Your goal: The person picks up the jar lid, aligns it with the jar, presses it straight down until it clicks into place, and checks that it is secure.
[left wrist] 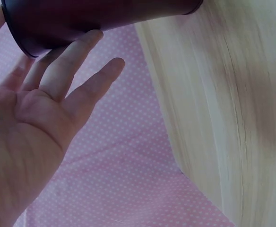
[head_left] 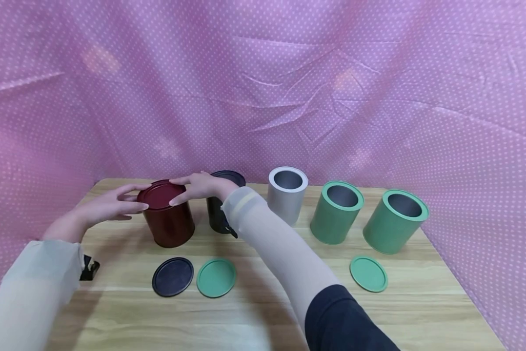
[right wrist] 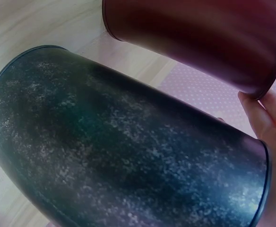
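Observation:
A dark red can (head_left: pixel 169 224) stands at the left of the table, a red lid (head_left: pixel 159 195) across its top. My left hand (head_left: pixel 107 205) is at the can's left, its fingers spread with the tips by the upper rim. In the left wrist view, the extended fingers (left wrist: pixel 64 68) lie along the can's side. From the right, my right hand (head_left: pixel 201 185) reaches over a black can (head_left: pixel 214 212), thumb and index finger apart at the lid's edge. The right wrist view has the black can large in front, with the right hand (right wrist: pixel 275 125) at the red can's rim.
A white can (head_left: pixel 285 202) and two green cans (head_left: pixel 333 222) stand topless to the right. In front lie a black lid (head_left: pixel 172 277), a green lid (head_left: pixel 216 278) and another green lid (head_left: pixel 368 274). Pink dotted fabric (head_left: pixel 263 97) encloses the wooden table (head_left: pixel 179 326).

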A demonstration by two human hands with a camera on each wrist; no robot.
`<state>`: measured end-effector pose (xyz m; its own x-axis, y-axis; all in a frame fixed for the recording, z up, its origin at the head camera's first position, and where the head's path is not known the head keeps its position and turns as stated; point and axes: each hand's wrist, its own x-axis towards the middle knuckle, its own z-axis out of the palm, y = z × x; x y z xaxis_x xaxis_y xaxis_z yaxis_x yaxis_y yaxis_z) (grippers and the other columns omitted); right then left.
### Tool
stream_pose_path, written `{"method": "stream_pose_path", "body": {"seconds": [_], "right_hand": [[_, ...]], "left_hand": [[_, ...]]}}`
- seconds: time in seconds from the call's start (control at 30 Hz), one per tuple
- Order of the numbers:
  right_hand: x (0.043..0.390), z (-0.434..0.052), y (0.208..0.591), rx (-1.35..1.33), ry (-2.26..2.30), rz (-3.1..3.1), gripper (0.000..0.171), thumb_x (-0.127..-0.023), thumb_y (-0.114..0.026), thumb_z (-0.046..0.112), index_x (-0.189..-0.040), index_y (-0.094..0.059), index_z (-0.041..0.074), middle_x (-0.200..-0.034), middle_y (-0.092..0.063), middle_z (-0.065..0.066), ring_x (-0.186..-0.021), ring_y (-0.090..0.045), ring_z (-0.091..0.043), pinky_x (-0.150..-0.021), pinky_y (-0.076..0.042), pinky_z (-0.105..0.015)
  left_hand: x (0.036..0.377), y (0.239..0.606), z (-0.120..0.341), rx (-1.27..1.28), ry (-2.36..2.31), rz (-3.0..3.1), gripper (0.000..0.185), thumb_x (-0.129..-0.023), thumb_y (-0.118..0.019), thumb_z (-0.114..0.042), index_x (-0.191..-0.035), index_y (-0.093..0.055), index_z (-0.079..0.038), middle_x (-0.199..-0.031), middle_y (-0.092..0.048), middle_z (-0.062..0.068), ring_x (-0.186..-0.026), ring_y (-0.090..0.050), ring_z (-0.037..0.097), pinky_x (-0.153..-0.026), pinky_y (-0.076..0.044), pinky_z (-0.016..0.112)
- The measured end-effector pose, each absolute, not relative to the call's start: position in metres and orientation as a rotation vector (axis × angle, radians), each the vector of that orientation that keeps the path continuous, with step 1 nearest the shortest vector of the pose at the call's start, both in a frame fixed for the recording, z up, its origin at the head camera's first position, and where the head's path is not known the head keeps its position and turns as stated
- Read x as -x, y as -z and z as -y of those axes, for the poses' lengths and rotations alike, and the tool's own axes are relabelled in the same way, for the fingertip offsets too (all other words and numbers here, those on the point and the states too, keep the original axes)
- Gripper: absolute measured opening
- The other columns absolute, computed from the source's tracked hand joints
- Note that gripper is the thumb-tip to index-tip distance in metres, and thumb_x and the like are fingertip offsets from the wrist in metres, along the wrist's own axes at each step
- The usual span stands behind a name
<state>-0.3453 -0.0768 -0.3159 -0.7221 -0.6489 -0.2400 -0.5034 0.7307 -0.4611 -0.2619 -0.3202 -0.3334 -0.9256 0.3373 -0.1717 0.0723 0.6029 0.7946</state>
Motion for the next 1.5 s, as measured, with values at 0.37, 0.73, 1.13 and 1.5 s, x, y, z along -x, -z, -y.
{"method": "stream_pose_path", "body": {"seconds": [0.37, 0.73, 1.13, 1.5], "right_hand": [[0.343, 0.081, 0.326, 1.028, 0.370, -2.562, 0.075, -0.088, -0.059, 0.060, -0.152, -0.029, 0.034, -0.155, -0.036, 0.008, -0.148, -0.020, -0.014, -0.124, -0.003, -0.039], [0.338, 0.082, 0.321, 1.150, 0.432, -2.673, 0.073, -0.088, -0.064, 0.052, -0.148, -0.040, 0.019, -0.147, -0.047, 0.004, -0.140, -0.036, -0.012, -0.121, -0.019, -0.037], [0.300, 0.078, 0.331, 1.131, 0.700, -2.774, 0.083, -0.089, -0.065, 0.048, -0.154, -0.025, 0.016, -0.159, -0.028, -0.001, -0.149, -0.020, -0.016, -0.120, -0.021, -0.031], [0.288, 0.071, 0.331, 1.121, 0.654, -2.786, 0.089, -0.088, -0.064, 0.052, -0.156, -0.018, 0.017, -0.162, -0.019, 0.000, -0.150, -0.012, -0.017, -0.122, -0.015, -0.032]], "left_hand": [[0.258, 0.348, 0.322, -0.351, -1.233, -2.522, 0.067, -0.099, -0.054, -0.028, -0.152, -0.021, -0.003, -0.147, -0.037, 0.033, -0.132, -0.041, 0.045, -0.096, -0.050, 0.051], [0.258, 0.341, 0.320, -0.436, -1.131, -2.698, 0.068, -0.100, -0.053, -0.030, -0.154, -0.020, -0.004, -0.150, -0.031, 0.032, -0.134, -0.035, 0.050, -0.101, -0.042, 0.059], [0.231, 0.352, 0.326, -0.459, -1.215, -2.939, 0.079, -0.096, -0.061, -0.026, -0.156, -0.011, -0.007, -0.154, -0.016, 0.034, -0.137, -0.016, 0.060, -0.105, -0.020, 0.073], [0.217, 0.356, 0.320, -0.486, -1.221, -2.964, 0.078, -0.094, -0.063, -0.025, -0.155, -0.017, -0.009, -0.156, -0.017, 0.032, -0.132, -0.020, 0.064, -0.102, -0.021, 0.075]]}}
